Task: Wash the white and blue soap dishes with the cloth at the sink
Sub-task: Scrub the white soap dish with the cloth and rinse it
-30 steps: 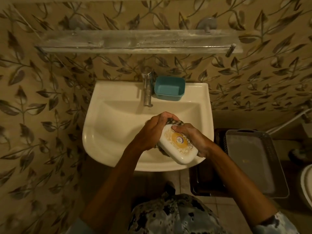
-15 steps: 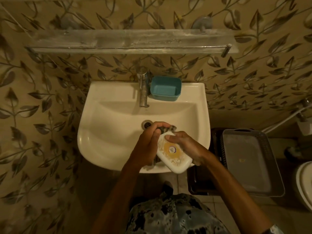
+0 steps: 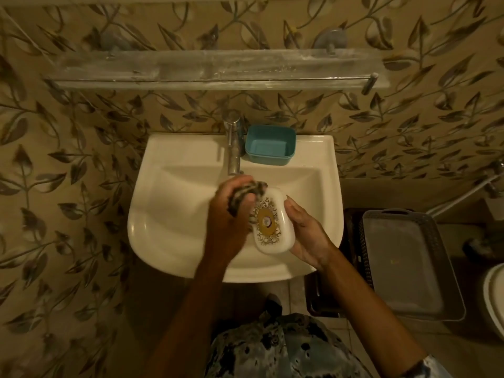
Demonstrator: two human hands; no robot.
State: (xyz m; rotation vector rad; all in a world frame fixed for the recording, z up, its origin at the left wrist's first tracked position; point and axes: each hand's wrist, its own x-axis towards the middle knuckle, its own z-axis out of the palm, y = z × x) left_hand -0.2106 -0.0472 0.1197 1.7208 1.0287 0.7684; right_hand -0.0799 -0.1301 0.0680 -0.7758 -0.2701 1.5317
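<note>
Over the white sink [image 3: 174, 214], my right hand [image 3: 306, 230] holds the white soap dish [image 3: 275, 233] from its right side and underneath. Its top, with a gold round label, faces up. My left hand [image 3: 227, 211] grips a dark patterned cloth [image 3: 249, 190] and presses it against the dish's upper left end. The blue soap dish [image 3: 270, 144] stands empty on the sink's back ledge, just right of the metal tap [image 3: 234, 148]. No water is visibly running.
A glass shelf [image 3: 212, 70] hangs on the leaf-patterned wall above the sink. To the right, low down, a grey plastic tray [image 3: 403, 263] lies on a dark basket. A white toilet edge [image 3: 495, 298] shows at the far right.
My left hand with the cloth has come from under the white dish onto its upper left end. My right hand has shifted from its top to its right side, uncovering the label.
</note>
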